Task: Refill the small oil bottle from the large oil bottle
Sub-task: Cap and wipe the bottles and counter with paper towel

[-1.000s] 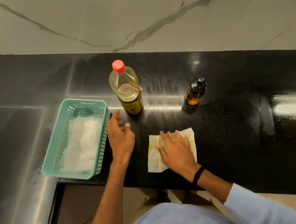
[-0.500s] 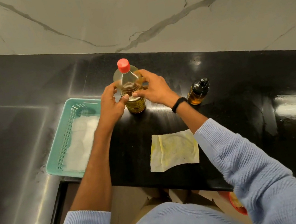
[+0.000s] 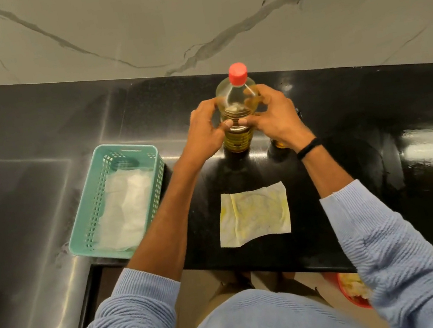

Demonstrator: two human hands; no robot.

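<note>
Both grips have left the worktop and the paper towel since a second ago and now sit on the large oil bottle (image 3: 238, 139). It stands upright toward the back of the worktop (image 3: 371, 111), red cap (image 3: 238, 74) on, with amber oil in its lower part. The small oil bottle (image 3: 280, 143) is just right of it, mostly hidden; only its amber base shows. At left, a teal basket (image 3: 89, 212) holds white tissue (image 3: 126, 209). A yellow-stained paper towel (image 3: 253, 216) lies flat near the front edge. The worktop is black and glossy, the wall (image 3: 130, 21) behind pale marble with dark veins. The left grip (image 3: 206, 134) and right grip (image 3: 276, 120) clasp opposite sides of the large bottle, fingers curled round it, thumbs nearly meeting in front.
</note>
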